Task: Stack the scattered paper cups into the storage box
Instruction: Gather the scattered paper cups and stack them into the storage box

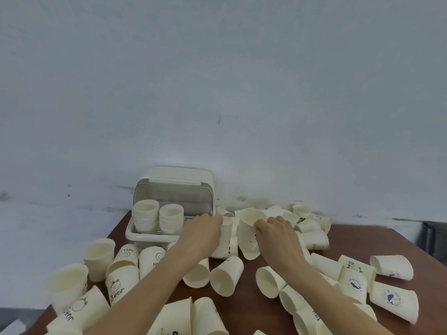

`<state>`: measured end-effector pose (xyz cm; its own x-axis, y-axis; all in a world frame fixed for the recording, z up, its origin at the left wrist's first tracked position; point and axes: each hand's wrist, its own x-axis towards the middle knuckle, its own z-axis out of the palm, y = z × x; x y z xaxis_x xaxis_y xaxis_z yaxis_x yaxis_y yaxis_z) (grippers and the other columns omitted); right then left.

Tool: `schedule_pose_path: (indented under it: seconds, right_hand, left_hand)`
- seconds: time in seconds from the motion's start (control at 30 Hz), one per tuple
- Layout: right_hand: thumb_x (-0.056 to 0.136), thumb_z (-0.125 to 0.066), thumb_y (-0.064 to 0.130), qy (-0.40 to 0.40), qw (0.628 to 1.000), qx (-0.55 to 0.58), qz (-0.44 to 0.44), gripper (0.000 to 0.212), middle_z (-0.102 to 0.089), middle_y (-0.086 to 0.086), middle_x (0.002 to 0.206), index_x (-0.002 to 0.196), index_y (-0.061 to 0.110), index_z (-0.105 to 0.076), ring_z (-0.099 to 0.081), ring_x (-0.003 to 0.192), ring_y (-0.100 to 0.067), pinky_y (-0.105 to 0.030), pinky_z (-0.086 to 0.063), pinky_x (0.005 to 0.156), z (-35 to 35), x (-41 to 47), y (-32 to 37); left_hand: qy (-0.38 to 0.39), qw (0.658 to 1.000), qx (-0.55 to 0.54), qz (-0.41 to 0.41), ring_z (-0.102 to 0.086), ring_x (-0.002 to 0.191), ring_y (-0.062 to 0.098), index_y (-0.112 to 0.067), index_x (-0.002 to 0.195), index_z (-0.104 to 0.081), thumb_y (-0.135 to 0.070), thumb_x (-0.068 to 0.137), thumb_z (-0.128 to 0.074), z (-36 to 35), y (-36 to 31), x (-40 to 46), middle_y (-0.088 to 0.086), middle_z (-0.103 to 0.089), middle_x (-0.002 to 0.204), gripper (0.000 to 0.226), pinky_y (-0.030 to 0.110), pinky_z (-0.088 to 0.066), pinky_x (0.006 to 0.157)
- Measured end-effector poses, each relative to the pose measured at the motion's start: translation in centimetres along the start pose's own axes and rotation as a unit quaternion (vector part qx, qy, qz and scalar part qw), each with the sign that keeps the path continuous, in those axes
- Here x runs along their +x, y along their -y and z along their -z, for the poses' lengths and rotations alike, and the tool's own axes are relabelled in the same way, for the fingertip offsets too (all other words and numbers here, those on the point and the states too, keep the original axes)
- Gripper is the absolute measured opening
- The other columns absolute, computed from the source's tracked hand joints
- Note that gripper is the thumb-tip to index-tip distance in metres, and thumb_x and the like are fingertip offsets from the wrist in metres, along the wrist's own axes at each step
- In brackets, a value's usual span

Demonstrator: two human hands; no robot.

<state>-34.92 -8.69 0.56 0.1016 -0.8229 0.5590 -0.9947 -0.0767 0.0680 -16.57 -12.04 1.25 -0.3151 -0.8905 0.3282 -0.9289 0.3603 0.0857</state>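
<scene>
Right hand (275, 234) pinches cup (250, 234) rim (forearm outstretched).

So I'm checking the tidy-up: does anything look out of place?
Yes: only two stacks stand in the box; most cups lie tipped across the table. The right hand grips one cup.

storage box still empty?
No: two stacks of cups, a left stack and a right stack, already stand in the storage box under its raised lid.
</scene>
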Motion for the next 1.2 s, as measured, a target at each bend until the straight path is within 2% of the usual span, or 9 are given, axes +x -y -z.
schedule_pose_path:
  seconds: [0.1,0.2,0.33,0.53,0.67,0.77,0.93,1.1,1.2]
  right_hand:
    - [0.081,-0.062,0.009,-0.007,1.0,0.016,0.026,0.011,-0.058,-0.001,0.062,0.073,0.016,-0.064,-0.051,0.065,-0.024,-0.03,-0.032,0.063,-0.4,1.2,1.9]
    - [0.091,-0.046,0.011,-0.007,0.998,0.047,0.038,0.021,-0.062,-0.005,0.076,0.092,0.014,-0.067,-0.053,0.079,-0.026,-0.033,-0.037,0.071,-0.5,2.8,3.9]
    - [0.095,-0.042,0.015,-0.008,0.997,0.057,0.055,0.022,-0.063,-0.006,0.09,0.102,0.013,-0.064,-0.052,0.089,-0.026,-0.031,-0.03,0.071,-0.7,5.2,6.9]
    - [0.091,-0.042,0.009,-0.008,0.997,0.066,0.038,0.023,-0.061,-0.006,0.086,0.098,0.011,-0.064,-0.043,0.077,-0.023,-0.03,-0.029,0.065,-1.9,9.1,11.5]
    - [0.089,-0.044,0.005,-0.011,0.996,0.083,0.043,0.025,-0.062,-0.007,0.089,0.102,0.012,-0.065,-0.049,0.081,-0.026,-0.031,-0.031,0.065,-2.9,11.8,13.9]
    - [0.089,-0.045,0.003,-0.015,0.995,0.079,0.051,0.026,-0.063,-0.007,0.089,0.101,0.012,-0.066,-0.046,0.076,-0.025,-0.03,-0.029,0.065,-4.0,12.8,15.2]
    - [0.091,-0.045,0.007,0.004,0.995,0.079,0.059,0.024,-0.065,-0.007,0.088,0.099,0.011,-0.067,-0.057,0.085,-0.027,-0.03,-0.034,0.063,-5.9,13.3,16.4]
    - [0.091,-0.045,0.008,0.046,0.992,0.083,0.084,0.022,-0.064,-0.008,0.081,0.093,0.01,-0.066,-0.057,0.076,-0.028,-0.031,-0.035,0.058,-8.2,12.8,17.0]
    - [0.09,-0.043,0.005,0.074,0.991,0.068,0.094,0.02,-0.061,-0.009,0.08,0.09,0.009,-0.063,-0.05,0.073,-0.029,-0.031,-0.033,0.058,-8.9,12.4,17.3]
  left_hand:
    - [-0.006,1.0,-0.006,0.029,-0.059,0.09,0.027,-0.018,0.102,-0.055,-0.018,0.096,-0.038,0.3,2.1,-0.9,0.006,-0.062,0.099,0.019,0.034,-0.04,0.066]
    - [-0.014,0.998,-0.018,0.055,-0.059,0.087,0.025,-0.018,0.099,-0.056,-0.018,0.095,-0.038,0.4,4.1,-1.6,0.005,-0.062,0.096,0.018,0.034,-0.041,0.065]
    - [-0.037,0.996,-0.025,0.083,-0.061,0.085,0.025,-0.019,0.101,-0.06,-0.021,0.096,-0.041,0.8,6.7,-2.5,0.003,-0.065,0.093,0.02,0.032,-0.04,0.061]
    - [-0.053,0.992,-0.031,0.109,-0.061,0.087,0.026,-0.017,0.103,-0.059,-0.021,0.097,-0.039,1.0,8.9,-4.3,0.005,-0.065,0.096,0.021,0.032,-0.04,0.064]
    - [-0.045,0.991,-0.049,0.114,-0.062,0.085,0.025,-0.017,0.101,-0.06,-0.02,0.097,-0.04,0.8,9.9,-5.2,0.005,-0.066,0.095,0.02,0.033,-0.043,0.066]
    - [-0.052,0.991,-0.039,0.121,-0.062,0.088,0.027,-0.018,0.103,-0.059,-0.02,0.097,-0.039,1.3,10.5,-5.6,0.005,-0.066,0.097,0.02,0.032,-0.038,0.065]
    - [-0.075,0.987,-0.022,0.137,-0.06,0.093,0.029,-0.018,0.105,-0.056,-0.021,0.098,-0.038,2.6,12.0,-6.2,0.005,-0.064,0.1,0.02,0.033,-0.034,0.066]
    - [-0.089,0.984,-0.025,0.155,-0.059,0.088,0.03,-0.018,0.094,-0.051,-0.019,0.097,-0.037,3.0,13.7,-5.7,0.006,-0.062,0.096,0.014,0.033,-0.037,0.065]
    - [-0.114,0.979,-0.031,0.166,-0.058,0.085,0.03,-0.018,0.085,-0.042,-0.016,0.095,-0.038,3.0,14.5,-4.7,0.005,-0.062,0.094,0.011,0.033,-0.035,0.063]
